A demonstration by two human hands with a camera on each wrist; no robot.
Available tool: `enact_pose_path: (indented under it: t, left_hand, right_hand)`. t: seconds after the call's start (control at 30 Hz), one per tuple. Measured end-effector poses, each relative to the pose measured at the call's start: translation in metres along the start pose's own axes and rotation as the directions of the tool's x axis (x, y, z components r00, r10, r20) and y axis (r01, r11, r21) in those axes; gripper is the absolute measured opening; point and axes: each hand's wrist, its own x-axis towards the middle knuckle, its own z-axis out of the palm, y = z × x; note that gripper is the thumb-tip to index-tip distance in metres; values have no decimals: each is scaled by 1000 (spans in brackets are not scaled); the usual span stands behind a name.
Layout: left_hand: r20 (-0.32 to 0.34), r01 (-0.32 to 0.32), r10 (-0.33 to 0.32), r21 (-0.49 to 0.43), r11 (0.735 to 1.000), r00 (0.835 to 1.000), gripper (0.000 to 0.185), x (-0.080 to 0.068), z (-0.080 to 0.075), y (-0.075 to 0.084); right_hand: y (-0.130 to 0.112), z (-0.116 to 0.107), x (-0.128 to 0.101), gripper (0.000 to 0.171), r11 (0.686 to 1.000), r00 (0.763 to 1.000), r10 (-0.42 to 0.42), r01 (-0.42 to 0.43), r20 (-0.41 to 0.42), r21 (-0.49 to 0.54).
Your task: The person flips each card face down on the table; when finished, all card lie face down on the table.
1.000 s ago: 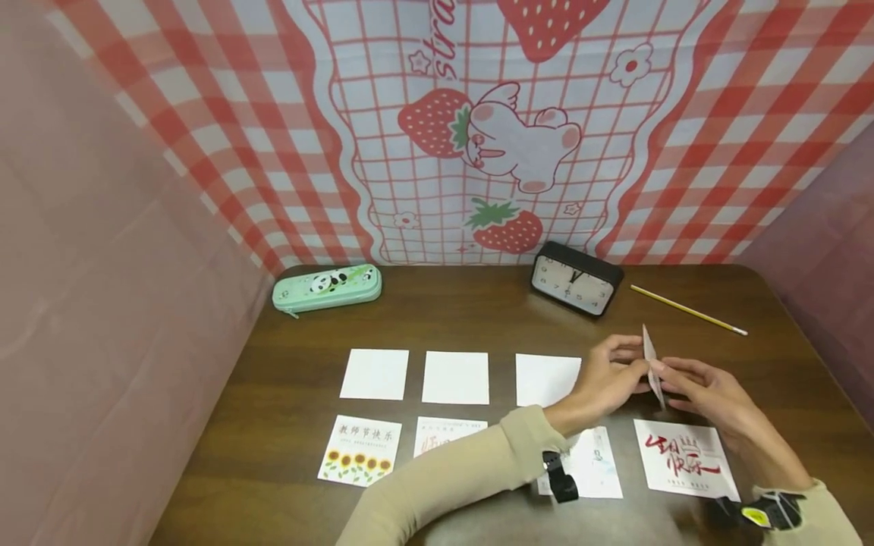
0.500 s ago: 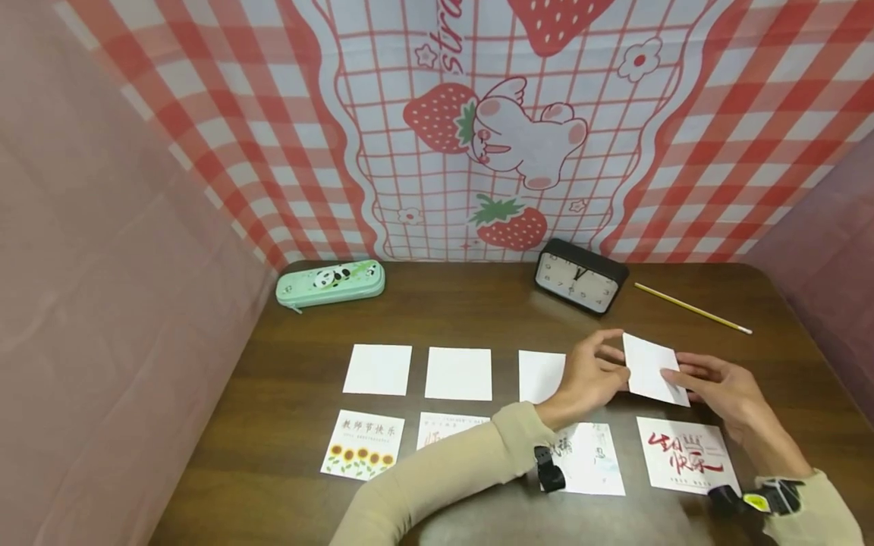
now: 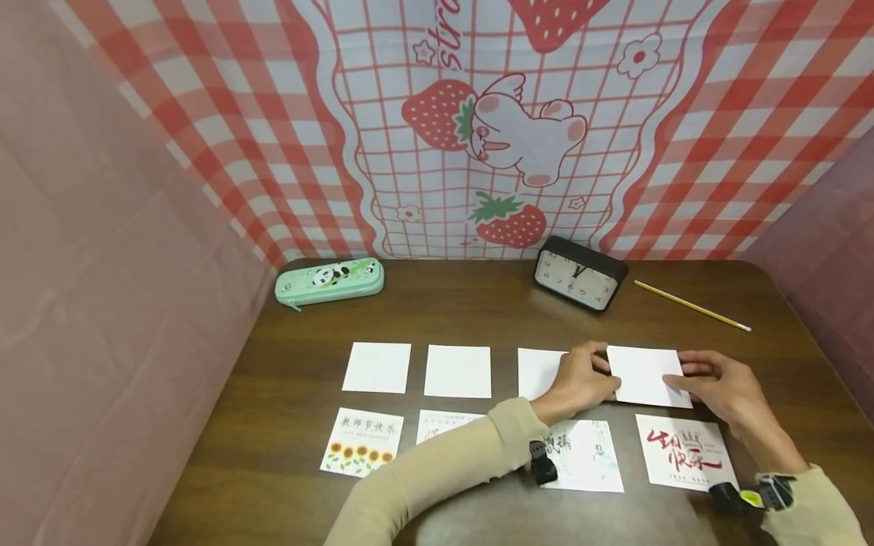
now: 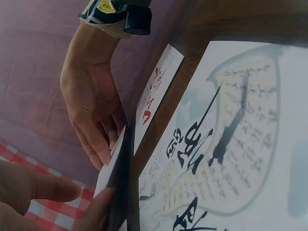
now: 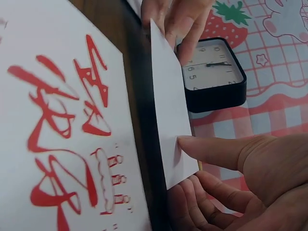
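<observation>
Both hands hold one blank white card (image 3: 642, 375) nearly flat, just above the brown table (image 3: 478, 311), at the right end of the back row. My left hand (image 3: 604, 369) pinches its left edge. My right hand (image 3: 683, 375) pinches its right edge, thumb (image 5: 216, 149) on top and fingers beneath. In the right wrist view the card (image 5: 168, 110) hovers over the wood beside the red-lettered card (image 5: 57, 120). In the left wrist view the white card's edge (image 4: 113, 168) shows between the two hands, next to a card with black calligraphy (image 4: 231, 144).
Three blank white cards (image 3: 457, 371) lie in a row to the left. In front lie a sunflower card (image 3: 362, 442), a partly hidden card (image 3: 437, 428), a calligraphy card (image 3: 587, 455) and a red-lettered card (image 3: 686, 451). Behind are a black clock (image 3: 580, 274), yellow pencil (image 3: 691, 305) and green panda pencil case (image 3: 329, 281).
The white card stood on edge between the hands a second ago. It has been turned over to lie nearly flat and lowered toward the table, both hands still on it.
</observation>
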Motion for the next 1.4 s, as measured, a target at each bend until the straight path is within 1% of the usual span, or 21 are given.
enact_pose_path:
  t: [0.1,0.17,0.4,0.67,0.87,0.9,0.97,1.07,1.13,1.17,1.23,1.33,1.4]
  left_hand:
    - [-6,1,-1,107,994,1000,58,0,-1,0]
    - [-9,2,-1,140,990,1000,58,1,-1,1]
    - [-20,4,0,181,983,1000,54,2,-1,3]
    - [-13,4,-1,234,972,1000,57,0,-3,8]
    - [-6,20,-20,254,967,1000,56,-3,-6,8]
    - [1,22,-23,251,968,1000,56,-3,-8,8]
    - [18,27,-31,212,977,999,53,-5,-12,10]
    - [59,27,-32,86,996,998,49,-7,-22,12]
    - [92,15,-14,-7,1000,996,45,-9,-32,14]
    - [107,6,-2,-43,999,994,44,-10,-38,15]
    - [142,-29,43,-95,995,989,41,-12,-51,14]
    - [191,-75,95,-107,991,977,37,-17,-71,10]
    - [212,-106,120,-76,991,970,36,-21,-86,7]
  right_hand:
    - [-1,2,0,65,1000,1000,-20,20,-7,-22]
    - [-2,2,0,64,999,1000,-28,28,-8,-34]
    - [-5,-1,0,64,998,1000,-27,27,10,-59]
    - [-6,-4,1,65,998,998,8,-4,62,-62]
    - [-8,-6,-1,63,997,999,12,-8,46,-72]
    - [-8,-6,-2,63,997,999,6,-3,39,-74]
    - [-10,-5,-4,61,996,1000,-13,15,18,-87]
    - [-16,0,-9,55,988,995,-92,88,-26,-127]
    - [-21,5,-12,51,977,986,-160,150,-53,-155]
    - [-25,8,-14,48,970,980,-192,179,-60,-167]
    - [-33,15,-18,44,955,966,-252,238,-58,-176]
    - [-47,26,-26,39,938,948,-316,306,-38,-166]
    - [-57,33,-31,38,927,937,-350,346,-4,-145]
